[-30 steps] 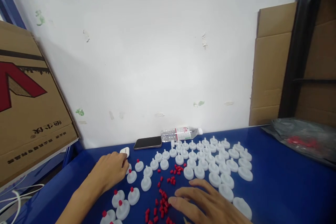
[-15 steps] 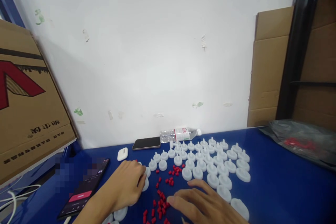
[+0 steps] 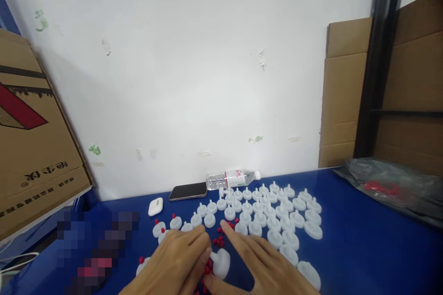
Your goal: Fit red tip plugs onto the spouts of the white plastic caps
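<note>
My left hand [image 3: 180, 260] is closed, its fingertips pinching the stem of a tilted white stemmed plastic cap [image 3: 222, 263]. Right of that cap, my right hand [image 3: 265, 260] lies low over the table with its thumb and index finger spread apart. Small red plugs [image 3: 218, 241] are scattered between the two hands, some partly hidden under the fingers. Beyond my right hand stands a group of several white stemmed caps [image 3: 274, 224], mostly upright. To the left are several white caps with red plugs on their stems, among them one red-tipped cap [image 3: 176, 222].
Along the white wall lie a clear plastic bottle [image 3: 235, 179] and a dark phone [image 3: 188, 191]. A white earphone case [image 3: 155, 207] is nearby. A blurred-out phone [image 3: 100, 258] lies at left. Cardboard boxes [image 3: 38, 138] flank the left side; a grey plastic bag [image 3: 391, 189] sits at right.
My left hand has moved right, uncovering the red-tipped caps, and now grips a white cap. My right hand's thumb and index finger have spread wider. The view has shifted slightly right.
</note>
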Action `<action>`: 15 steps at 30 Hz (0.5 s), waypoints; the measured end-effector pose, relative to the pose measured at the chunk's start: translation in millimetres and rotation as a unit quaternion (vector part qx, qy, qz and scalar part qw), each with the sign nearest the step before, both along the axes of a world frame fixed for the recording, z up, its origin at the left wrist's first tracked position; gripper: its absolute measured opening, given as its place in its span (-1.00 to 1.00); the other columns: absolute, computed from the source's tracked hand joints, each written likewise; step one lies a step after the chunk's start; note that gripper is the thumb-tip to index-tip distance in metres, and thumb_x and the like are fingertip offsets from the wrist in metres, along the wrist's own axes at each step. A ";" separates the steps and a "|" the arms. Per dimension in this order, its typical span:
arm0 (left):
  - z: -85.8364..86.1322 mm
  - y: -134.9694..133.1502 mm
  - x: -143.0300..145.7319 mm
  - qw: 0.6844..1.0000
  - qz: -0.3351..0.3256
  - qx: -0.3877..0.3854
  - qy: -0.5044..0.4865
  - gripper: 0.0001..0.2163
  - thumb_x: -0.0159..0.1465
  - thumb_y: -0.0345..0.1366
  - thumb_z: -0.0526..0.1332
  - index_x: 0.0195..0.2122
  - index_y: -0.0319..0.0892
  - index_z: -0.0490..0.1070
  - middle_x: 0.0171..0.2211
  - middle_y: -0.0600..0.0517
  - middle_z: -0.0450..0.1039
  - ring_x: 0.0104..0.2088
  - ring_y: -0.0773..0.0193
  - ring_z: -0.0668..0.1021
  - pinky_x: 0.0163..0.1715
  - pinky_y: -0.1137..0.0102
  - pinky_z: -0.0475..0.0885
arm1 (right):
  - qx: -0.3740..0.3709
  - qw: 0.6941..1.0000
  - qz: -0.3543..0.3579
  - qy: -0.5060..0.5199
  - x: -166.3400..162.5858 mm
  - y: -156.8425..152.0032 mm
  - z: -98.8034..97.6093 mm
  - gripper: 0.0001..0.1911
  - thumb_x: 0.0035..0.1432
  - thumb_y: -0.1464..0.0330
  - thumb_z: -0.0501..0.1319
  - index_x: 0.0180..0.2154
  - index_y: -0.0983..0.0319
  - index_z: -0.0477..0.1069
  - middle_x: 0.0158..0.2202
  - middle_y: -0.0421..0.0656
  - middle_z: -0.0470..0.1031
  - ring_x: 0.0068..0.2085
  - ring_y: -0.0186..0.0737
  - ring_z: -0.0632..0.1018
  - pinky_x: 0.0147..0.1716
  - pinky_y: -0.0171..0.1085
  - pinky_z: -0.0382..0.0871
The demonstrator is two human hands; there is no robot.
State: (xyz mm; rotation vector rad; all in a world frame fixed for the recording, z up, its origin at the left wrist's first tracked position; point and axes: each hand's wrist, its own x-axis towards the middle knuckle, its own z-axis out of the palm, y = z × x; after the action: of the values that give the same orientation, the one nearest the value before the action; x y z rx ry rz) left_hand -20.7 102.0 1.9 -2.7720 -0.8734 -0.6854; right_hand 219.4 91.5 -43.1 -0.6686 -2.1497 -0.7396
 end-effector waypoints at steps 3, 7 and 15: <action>-10.9 -2.7 5.0 0.999 -0.009 0.030 -0.016 -0.72 0.56 -0.31 -0.17 -0.27 -0.07 0.22 -0.40 0.08 0.41 -0.51 0.25 0.40 -0.48 0.33 0.21 | 0.023 0.999 0.025 0.017 1.3 1.9 -0.8 -0.71 0.44 0.36 0.15 0.13 0.05 0.45 0.09 -0.06 0.59 -0.04 -0.23 0.64 -0.05 -0.27 0.54; -5.1 -1.8 5.2 1.000 0.000 -0.023 0.002 -0.71 0.56 -0.32 -0.16 -0.26 -0.07 0.26 -0.40 0.10 0.41 -0.48 0.26 0.43 -0.45 0.34 0.23 | 0.026 0.994 0.080 0.066 2.3 4.2 -2.2 -0.73 0.34 0.54 0.13 -0.09 0.13 0.52 -0.30 -0.23 0.63 -0.37 -0.34 0.57 -0.05 -0.26 0.50; 9.6 18.3 -9.9 0.973 0.162 -0.094 0.134 -0.75 0.47 -0.43 -0.01 -0.24 -0.08 0.42 -0.24 -0.01 0.47 -0.17 0.07 0.48 -0.30 0.27 0.27 | 0.029 0.995 0.071 0.071 -0.7 6.9 0.7 -0.81 0.27 0.53 0.14 -0.28 0.15 0.45 -0.42 -0.27 0.53 -0.47 -0.32 0.47 -0.21 -0.27 0.44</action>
State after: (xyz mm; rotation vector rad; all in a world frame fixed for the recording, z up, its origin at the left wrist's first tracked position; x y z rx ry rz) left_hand -30.6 120.3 11.5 -2.6914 -1.3427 -0.1781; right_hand 218.7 98.4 -42.4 -0.5166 -2.0151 -0.6559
